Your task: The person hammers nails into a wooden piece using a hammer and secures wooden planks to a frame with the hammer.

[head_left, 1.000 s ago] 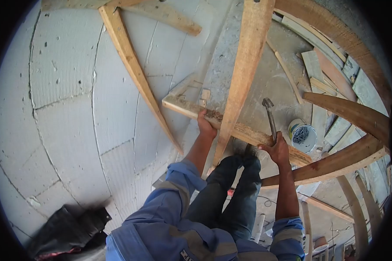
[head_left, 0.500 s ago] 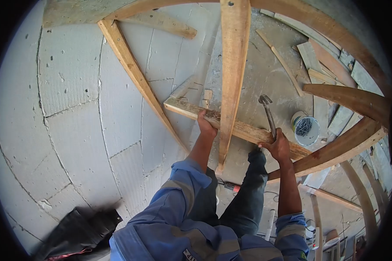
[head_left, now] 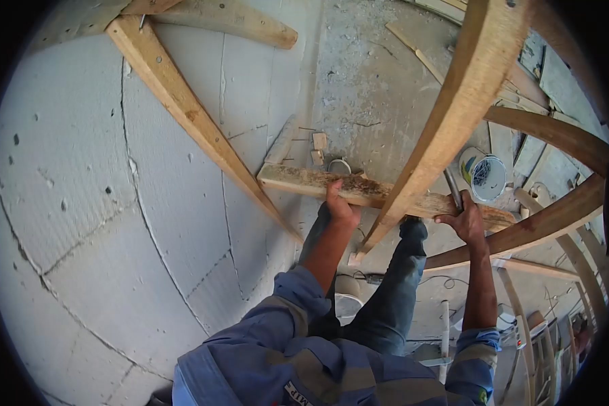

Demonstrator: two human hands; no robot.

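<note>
In our left hand [head_left: 345, 211] we have a long, pale wooden plank with dark, rough staining along its upper face [head_left: 296, 181]. The thumb lies over the plank's top and the hand is closed around its near edge; the other fingers are mostly hidden beneath. Our right hand [head_left: 468, 223] is near the plank's other end, its fingers closed around the slim, dark handle of a hammer [head_left: 452, 187], with the thumb stretched out to the left along the plank. The hammer's head is hidden from us, and we cannot tell how firmly this hand also presses on the wood.

The plank lies crosswise in front of us, above our dark-trousered legs [head_left: 386, 304]. It passes behind a thick, light-brown upright timber post [head_left: 446, 128], which stands between our two hands; we cannot tell whether the two touch. The plank's left end is just beside a slanting, yellowish wooden brace [head_left: 189, 115] near the wall of large white blocks [head_left: 81, 162]. Its right end is near a curved, reddish-brown timber rib [head_left: 541, 222].

Beyond our right hand, a round white bucket [head_left: 494, 189] on the grey concrete floor [head_left: 358, 68] holds thin grey metal nails [head_left: 481, 172].
</note>
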